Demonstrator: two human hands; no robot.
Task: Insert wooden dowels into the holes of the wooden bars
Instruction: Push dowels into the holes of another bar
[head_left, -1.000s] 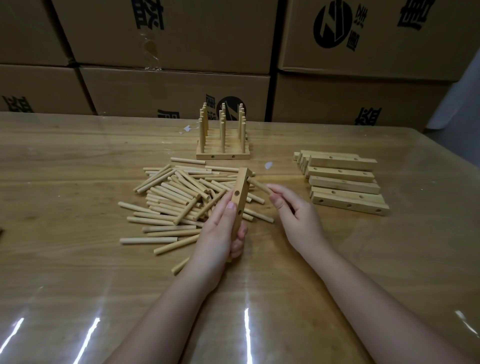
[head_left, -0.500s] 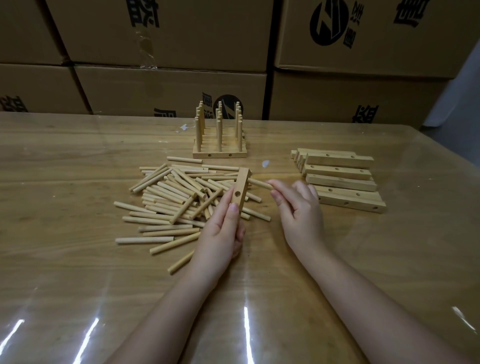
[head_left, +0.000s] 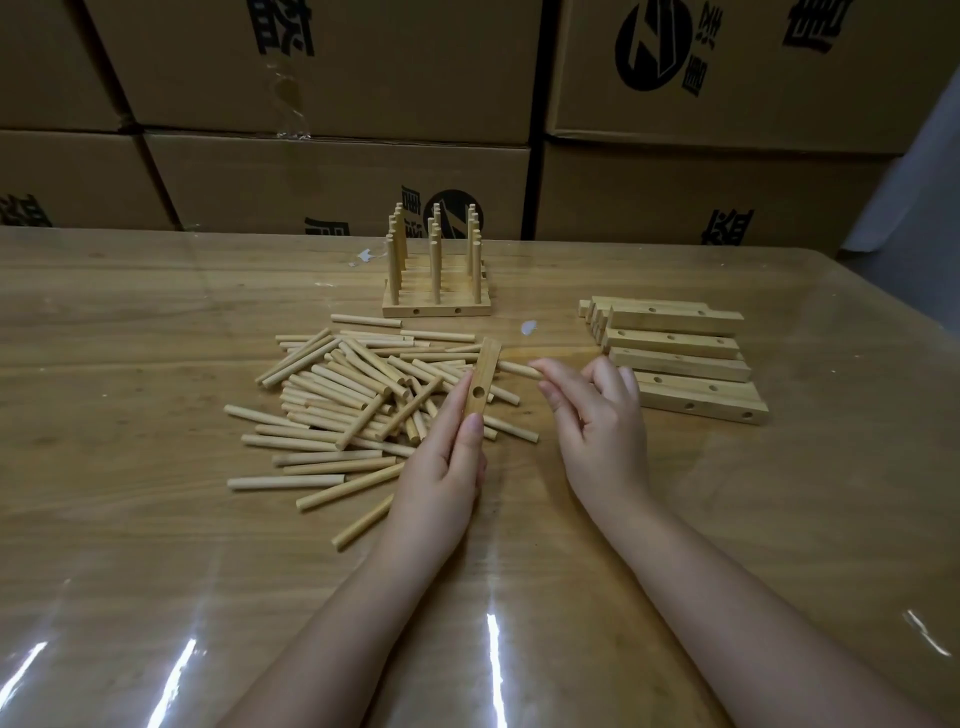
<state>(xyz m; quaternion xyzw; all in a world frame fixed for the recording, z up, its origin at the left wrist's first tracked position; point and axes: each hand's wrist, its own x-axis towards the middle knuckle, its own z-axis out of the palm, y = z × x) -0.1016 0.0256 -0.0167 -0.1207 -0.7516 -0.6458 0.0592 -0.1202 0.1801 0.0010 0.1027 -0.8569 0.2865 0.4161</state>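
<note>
Over the pile (head_left: 353, 395), bar (head_left: 484, 371) in left hand (head_left: 441, 467) grip; dowel (head_left: 514, 368) in right hand (head_left: 597, 426) pinch, now level against it.

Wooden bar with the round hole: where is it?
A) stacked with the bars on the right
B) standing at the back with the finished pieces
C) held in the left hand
C: the left hand grips the wooden bar by its lower end, over the loose dowels.

1. Pale tan dowels (head_left: 353, 395), plain.
2. Light yellowish bars (head_left: 675, 345), dark round holes.
3. Honey-brown table (head_left: 130, 322), streaky wood grain, white glare stripes.
4. Brown cardboard boxes (head_left: 363, 78), black printed logos and characters.
</note>
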